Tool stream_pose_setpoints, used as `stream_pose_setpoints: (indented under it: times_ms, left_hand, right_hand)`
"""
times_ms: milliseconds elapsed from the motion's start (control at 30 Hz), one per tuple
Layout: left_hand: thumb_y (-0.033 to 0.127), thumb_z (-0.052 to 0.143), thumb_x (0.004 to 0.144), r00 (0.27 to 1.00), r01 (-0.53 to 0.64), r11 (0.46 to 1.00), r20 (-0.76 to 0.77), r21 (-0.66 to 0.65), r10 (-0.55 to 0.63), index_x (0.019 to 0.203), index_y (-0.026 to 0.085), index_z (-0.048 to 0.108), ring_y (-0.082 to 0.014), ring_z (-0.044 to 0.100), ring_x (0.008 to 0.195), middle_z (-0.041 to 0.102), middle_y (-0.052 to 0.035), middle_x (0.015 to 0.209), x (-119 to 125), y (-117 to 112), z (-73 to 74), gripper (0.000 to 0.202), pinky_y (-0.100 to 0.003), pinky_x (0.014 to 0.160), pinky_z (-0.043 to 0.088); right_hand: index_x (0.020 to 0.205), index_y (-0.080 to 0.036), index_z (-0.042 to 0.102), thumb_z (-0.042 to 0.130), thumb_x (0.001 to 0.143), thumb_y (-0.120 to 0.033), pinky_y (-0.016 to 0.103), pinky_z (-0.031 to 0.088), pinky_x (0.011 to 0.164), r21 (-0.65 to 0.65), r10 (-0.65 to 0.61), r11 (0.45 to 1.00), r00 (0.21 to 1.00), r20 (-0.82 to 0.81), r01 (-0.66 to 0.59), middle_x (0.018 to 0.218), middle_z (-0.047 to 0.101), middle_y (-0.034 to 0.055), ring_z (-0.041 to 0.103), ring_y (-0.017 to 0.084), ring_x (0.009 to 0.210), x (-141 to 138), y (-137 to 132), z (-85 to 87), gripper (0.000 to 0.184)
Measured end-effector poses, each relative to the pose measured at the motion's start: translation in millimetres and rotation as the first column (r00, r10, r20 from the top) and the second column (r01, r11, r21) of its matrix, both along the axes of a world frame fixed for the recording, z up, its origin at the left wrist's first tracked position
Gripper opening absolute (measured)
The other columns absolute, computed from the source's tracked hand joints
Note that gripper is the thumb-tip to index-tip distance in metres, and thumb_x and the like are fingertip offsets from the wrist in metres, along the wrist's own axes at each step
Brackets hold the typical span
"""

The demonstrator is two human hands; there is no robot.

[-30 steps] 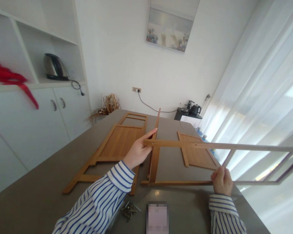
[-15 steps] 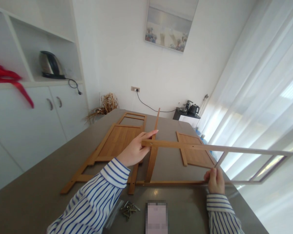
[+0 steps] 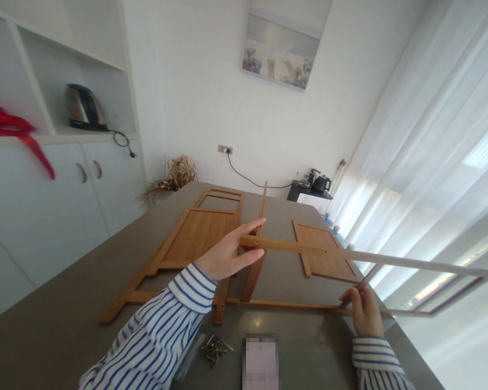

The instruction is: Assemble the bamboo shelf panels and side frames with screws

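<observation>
A light-brown wooden frame (image 3: 296, 248) stands on edge, its far right end sticking out past the table edge. My left hand (image 3: 230, 254) holds the left end of its upper rail, thumb below and index finger stretched above. A long wooden slat (image 3: 255, 273) stands against that end, running away from me; whether it is joined there is hidden. My right hand (image 3: 365, 311) is closed round the frame near its lower rail and a crossbar. Flat on the table to the left lies a slatted wooden panel (image 3: 199, 233). A smaller wooden panel (image 3: 323, 246) lies behind the frame.
Several screws (image 3: 215, 349) lie beside a clear plastic bag (image 3: 189, 357) near me on the grey table (image 3: 301, 346). A phone-like object (image 3: 261, 363), blurred out, lies at the front. Curtains (image 3: 443, 162) hang on the right.
The frame's right end has dipped and shifted slightly right, with my right hand moving right and a little down. My left thumb has stretched out further under the rail.
</observation>
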State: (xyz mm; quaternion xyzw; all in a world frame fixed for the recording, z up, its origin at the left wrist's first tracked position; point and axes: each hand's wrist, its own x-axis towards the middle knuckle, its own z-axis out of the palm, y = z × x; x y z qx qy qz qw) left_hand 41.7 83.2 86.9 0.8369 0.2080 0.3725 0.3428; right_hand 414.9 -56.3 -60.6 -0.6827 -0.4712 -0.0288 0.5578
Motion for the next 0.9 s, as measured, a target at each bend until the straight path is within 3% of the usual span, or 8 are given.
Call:
stream_pose_setpoints:
  times_ms: [167,900]
  left_hand:
    - [0.045,0.058,0.082,0.998,-0.065,0.997,0.002,0.043,0.065,0.139,0.025,0.035,-0.0242,0.049,0.120,0.052,-0.0083,0.132,5.1,1.9,-3.2,0.064,-0.043,0.103,0.039]
    - [0.046,0.053,0.085,0.998,-0.059,0.996,-0.017,0.062,0.060,0.135,0.026,0.042,-0.0231,0.052,0.113,0.057,-0.0081,0.122,8.1,-3.1,-0.5,0.055,-0.038,0.093,0.046]
  right_hand:
    - [0.092,-0.021,0.049,0.045,0.083,-0.064,0.035,0.048,0.068,0.004,0.015,1.000,1.000,-0.014,-0.015,0.068,0.063,0.0013,0.061,0.020,0.065,-2.7,-1.0,0.8,0.043]
    - [0.097,-0.020,0.051,0.042,0.083,-0.063,0.036,0.045,0.073,-0.024,-0.083,0.996,0.995,0.056,0.085,0.069,0.063,0.0025,0.061,0.022,0.070,-1.3,-3.3,6.4,0.047]
